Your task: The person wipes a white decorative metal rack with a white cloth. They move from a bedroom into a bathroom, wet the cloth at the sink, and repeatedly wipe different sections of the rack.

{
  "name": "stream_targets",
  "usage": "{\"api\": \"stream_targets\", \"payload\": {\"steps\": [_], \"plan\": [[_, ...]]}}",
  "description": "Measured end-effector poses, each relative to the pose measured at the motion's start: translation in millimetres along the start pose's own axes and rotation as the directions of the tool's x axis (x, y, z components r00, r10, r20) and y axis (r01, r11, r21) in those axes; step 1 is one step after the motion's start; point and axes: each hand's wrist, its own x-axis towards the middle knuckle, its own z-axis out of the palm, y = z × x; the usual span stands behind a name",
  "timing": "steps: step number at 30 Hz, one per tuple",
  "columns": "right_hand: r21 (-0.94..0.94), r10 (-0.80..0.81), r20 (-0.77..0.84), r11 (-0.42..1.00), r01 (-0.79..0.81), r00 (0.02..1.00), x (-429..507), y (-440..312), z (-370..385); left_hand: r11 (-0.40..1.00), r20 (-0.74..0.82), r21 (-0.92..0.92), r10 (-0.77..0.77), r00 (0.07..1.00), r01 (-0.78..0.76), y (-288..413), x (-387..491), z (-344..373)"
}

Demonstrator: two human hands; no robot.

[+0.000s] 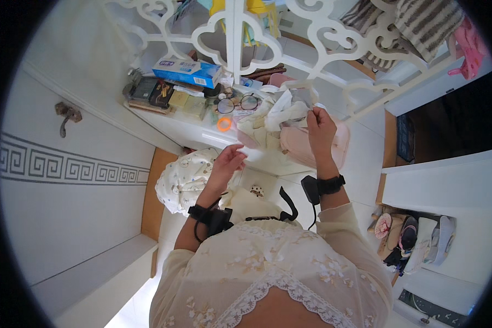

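My right hand (321, 128) has its fingers closed on the edge of a clear plastic bag (301, 98) at the right end of a white cabinet top. White and cream cloth items (287, 112) lie in or against the bag, and a pink pouch (299, 143) is just below. My left hand (228, 162) hovers in front of the cabinet edge, fingers loosely bent, holding nothing. Near it on the cabinet top are an orange ring (224, 124) and round eyeglasses (226, 105). Both wrists wear black strapped devices.
A blue and white box (187, 72) lies on small boxes behind the eyeglasses. A white scrollwork partition (233, 37) rises behind the cabinet. A patterned cloth bundle (184, 178) is at lower left, beside a white door with a handle (67, 117). Shelves with hats stand at right.
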Motion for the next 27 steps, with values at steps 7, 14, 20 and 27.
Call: {"api": "stream_targets", "payload": {"steps": [7, 14, 20, 27], "plan": [[0.492, 0.323, 0.233, 0.775, -0.397, 0.918, -14.5, -10.1, -1.4, 0.951, -0.037, 0.192, 0.254, 0.967, -0.242, 29.0, 54.0, 67.3], [0.539, 0.372, 0.325, 0.683, -0.493, 0.870, -10.4, 4.9, 4.8, 0.998, -0.103, -0.001, 0.054, 0.993, -0.055, 26.9, 61.9, 50.8], [0.532, 0.371, 0.213, 0.732, -0.426, 0.904, 8.7, 15.2, 13.9, 0.973, -0.187, -0.224, 0.008, 0.982, -0.051, 24.6, 63.1, 28.6], [0.229, -0.127, 0.190, 0.970, 0.082, 0.974, -10.2, 3.1, 28.7, 0.938, -0.171, -0.320, 0.083, 0.982, -0.135, 26.2, 44.7, 19.5]]}}
